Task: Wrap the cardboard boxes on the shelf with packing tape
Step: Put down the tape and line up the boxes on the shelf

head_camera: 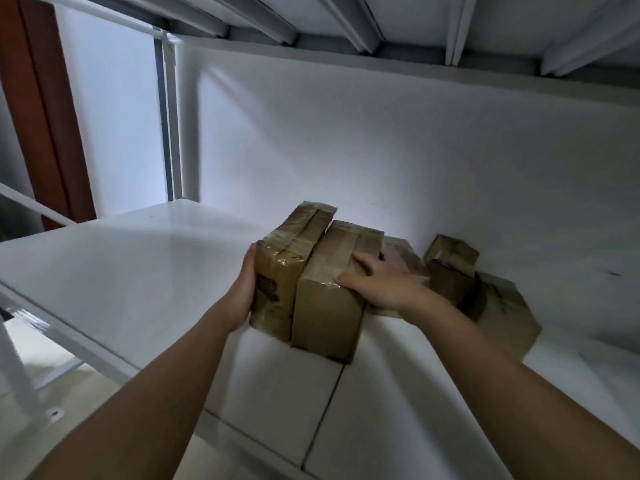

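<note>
Two taped cardboard boxes (308, 271) sit mid-shelf (121, 265), squeezed together, left hand (242, 292) flat against the 9 o'clock side, right hand (377, 282) draped over the 3 o'clock box, probably so they move as one.

One view only is supplied, from a head-worn wide-angle camera. The white shelf (138, 271) is looked at from close range, forward and slightly down, with both forearms entering from the near edge. The underside of the upper shelf (381, 22) is taken in at the top, and straight lines are bowed toward the borders. No second view is available for overlap.
</note>
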`<action>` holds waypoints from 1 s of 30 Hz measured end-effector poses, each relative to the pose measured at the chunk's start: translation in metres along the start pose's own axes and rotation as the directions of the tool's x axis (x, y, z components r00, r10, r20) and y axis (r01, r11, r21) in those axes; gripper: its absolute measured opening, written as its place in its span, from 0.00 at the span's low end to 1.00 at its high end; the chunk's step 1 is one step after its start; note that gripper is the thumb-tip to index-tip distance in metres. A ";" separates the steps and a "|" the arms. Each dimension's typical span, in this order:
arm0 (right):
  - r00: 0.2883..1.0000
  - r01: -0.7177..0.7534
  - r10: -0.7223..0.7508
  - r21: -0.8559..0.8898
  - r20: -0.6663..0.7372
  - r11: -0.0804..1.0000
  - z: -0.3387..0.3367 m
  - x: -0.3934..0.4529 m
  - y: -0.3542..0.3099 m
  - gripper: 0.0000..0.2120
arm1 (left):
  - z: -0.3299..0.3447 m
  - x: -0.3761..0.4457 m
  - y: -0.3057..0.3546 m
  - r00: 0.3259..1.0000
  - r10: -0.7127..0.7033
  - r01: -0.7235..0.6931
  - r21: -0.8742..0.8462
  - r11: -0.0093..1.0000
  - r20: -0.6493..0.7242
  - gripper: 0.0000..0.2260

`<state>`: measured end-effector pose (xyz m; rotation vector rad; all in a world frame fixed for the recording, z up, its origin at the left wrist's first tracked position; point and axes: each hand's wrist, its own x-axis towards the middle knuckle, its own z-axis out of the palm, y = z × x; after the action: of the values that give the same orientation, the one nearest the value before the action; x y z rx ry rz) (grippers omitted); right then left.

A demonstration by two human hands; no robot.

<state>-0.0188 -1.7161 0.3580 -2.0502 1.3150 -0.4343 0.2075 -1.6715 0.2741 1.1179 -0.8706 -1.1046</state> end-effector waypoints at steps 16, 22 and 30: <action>0.958 -0.230 0.168 -0.275 -0.232 0.933 -0.045 0.044 0.078 0.37 | 0.037 -0.004 0.045 0.766 0.364 -0.313 0.188 0.931 -0.530 0.15; 0.872 -0.321 0.161 -0.292 -0.461 0.901 -0.023 0.050 0.082 0.35 | 0.088 -0.014 0.074 0.795 0.606 -0.220 0.938 0.269 0.013 0.29; 0.919 -0.330 0.149 -0.506 -0.365 0.797 -0.042 -0.014 0.061 0.44 | 0.118 -0.005 0.065 0.994 0.037 -0.098 0.989 -0.115 0.103 0.45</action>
<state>-0.0908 -1.7352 0.3483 -2.2868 2.0747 -0.2728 0.1105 -1.6911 0.3654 2.2846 -1.9514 -0.0484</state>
